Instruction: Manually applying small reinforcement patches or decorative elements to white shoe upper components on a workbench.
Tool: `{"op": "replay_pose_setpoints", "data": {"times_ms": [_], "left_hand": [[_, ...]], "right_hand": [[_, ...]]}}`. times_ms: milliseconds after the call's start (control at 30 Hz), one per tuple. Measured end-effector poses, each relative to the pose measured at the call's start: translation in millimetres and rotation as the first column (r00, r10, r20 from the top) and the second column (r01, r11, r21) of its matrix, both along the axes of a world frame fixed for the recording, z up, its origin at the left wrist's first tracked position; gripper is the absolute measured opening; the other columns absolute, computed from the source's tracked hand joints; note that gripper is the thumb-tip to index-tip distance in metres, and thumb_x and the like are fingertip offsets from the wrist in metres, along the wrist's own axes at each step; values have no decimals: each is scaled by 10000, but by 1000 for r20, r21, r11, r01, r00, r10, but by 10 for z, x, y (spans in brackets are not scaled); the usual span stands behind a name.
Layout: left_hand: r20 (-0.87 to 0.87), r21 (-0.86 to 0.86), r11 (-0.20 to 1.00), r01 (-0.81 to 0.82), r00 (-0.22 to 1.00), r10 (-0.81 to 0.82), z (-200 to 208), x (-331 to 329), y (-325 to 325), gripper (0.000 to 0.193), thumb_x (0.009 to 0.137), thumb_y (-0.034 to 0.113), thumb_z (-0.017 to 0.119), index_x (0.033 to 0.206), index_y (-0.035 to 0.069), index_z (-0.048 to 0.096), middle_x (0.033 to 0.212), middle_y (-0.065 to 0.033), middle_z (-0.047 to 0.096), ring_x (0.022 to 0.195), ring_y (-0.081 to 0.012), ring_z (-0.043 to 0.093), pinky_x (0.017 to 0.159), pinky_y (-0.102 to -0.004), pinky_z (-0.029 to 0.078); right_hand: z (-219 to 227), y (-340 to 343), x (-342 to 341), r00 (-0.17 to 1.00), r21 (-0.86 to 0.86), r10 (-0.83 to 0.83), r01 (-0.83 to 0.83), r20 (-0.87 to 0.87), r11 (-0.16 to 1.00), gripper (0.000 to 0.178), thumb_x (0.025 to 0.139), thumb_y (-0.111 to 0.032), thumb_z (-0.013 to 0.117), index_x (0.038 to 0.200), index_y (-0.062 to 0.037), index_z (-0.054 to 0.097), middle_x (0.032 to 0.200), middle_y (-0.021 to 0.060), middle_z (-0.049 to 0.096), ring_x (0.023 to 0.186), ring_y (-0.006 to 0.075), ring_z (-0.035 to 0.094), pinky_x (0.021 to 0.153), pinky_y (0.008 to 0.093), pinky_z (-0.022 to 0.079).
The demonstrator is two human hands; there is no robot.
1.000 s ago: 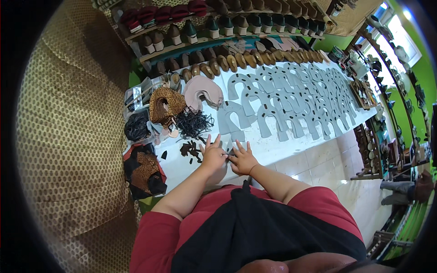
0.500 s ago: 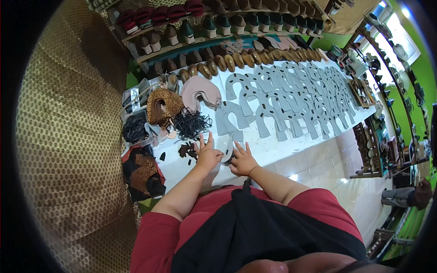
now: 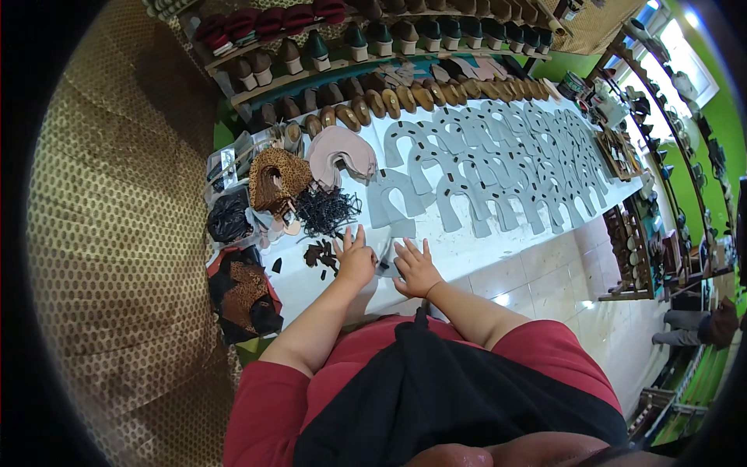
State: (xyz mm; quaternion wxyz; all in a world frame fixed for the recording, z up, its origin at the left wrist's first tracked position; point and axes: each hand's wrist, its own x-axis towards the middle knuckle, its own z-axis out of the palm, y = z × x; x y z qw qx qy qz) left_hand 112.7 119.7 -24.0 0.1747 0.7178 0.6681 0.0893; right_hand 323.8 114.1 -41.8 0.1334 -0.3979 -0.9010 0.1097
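Note:
My left hand (image 3: 358, 263) lies over the near edge of a white-topped table with its fingers spread. Its inner side is beside a grey shoe-upper piece (image 3: 402, 228), which is partly covered by my hands. A small dark strip shows in the gap between the hands, too blurred to make out. My right hand (image 3: 418, 268) rests flat on the piece's right side, fingers apart. Dark brown scraps (image 3: 320, 255) lie just left of my left hand. Beyond them sits a heap of thin black strips (image 3: 328, 212).
Rows of grey U-shaped uppers (image 3: 467, 167) with small dark tabs cover the table. Pink U-shaped pieces (image 3: 339, 148) are stacked beside leopard-print ones (image 3: 274, 180). Shoe lasts (image 3: 424, 96) line the far edge below a shoe shelf (image 3: 311, 71). Another person (image 3: 696, 327) stands far right.
My right hand has shifted slightly up and left over the grey piece, and the visible part of that piece has changed shape. My left hand has barely moved.

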Motion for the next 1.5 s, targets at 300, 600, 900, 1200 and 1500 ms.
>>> {"op": "replay_pose_setpoints", "data": {"times_ms": [300, 600, 900, 1200, 1500], "left_hand": [[-32, -74, 997, -36, 999, 34, 126, -64, 77, 94, 805, 203, 688, 768, 145, 752, 1597, -177, 291, 1494, -428, 145, 1126, -716, 58], [-83, 351, 934, 71, 996, -45, 156, -30, -101, 551, 882, 239, 623, 1399, 100, 491, 1609, -180, 253, 1490, -437, 158, 1102, -734, 109], [-112, -113, 937, 330, 933, -342, 97, 7, -304, 825, 913, 530, 552, 1555, 96, 267, 1649, -125, 159, 1525, -288, 141, 1189, -600, 30], [-151, -32, 999, -14, 988, 9, 215, -930, -932, 876, 873, 473, 634, 1567, 114, 237, 1655, -147, 111, 1528, -329, 108, 1175, -627, 40], [-267, -78, 957, -280, 931, 251, 123, -1459, -1842, 898, 884, 525, 598, 1568, 86, 217, 1656, -165, 74, 1531, -351, 35, 1167, -643, 22]], "right_hand": [[11, 17, -24, 1000, 6, -1, 1, -17, 1000, 441, 787, -369, 663, 1101, -63, 610, 1464, 165, 449, 1437, 376, 315, 1113, 709, 186], [-50, 22, 27, 1000, -34, -26, 26, 4, 999, 535, 804, -389, 658, 1218, -56, 594, 1471, 150, 447, 1451, 344, 301, 1140, 682, 159], [-42, 18, -26, 1000, -4, 1, -1, -24, 1000, 648, 831, -429, 630, 1341, -41, 535, 1488, 145, 445, 1459, 335, 292, 1155, 666, 133], [-15, 42, -15, 933, -43, 274, -272, 232, 961, 629, 917, -497, 528, 1478, -226, 449, 1546, -12, 409, 1487, 241, 262, 1133, 718, 96], [68, 215, -339, 940, -102, 169, -145, 295, 984, 704, 959, -430, 492, 1570, -191, 236, 1628, 25, 252, 1520, 288, 167, 1125, 728, 86]]}}
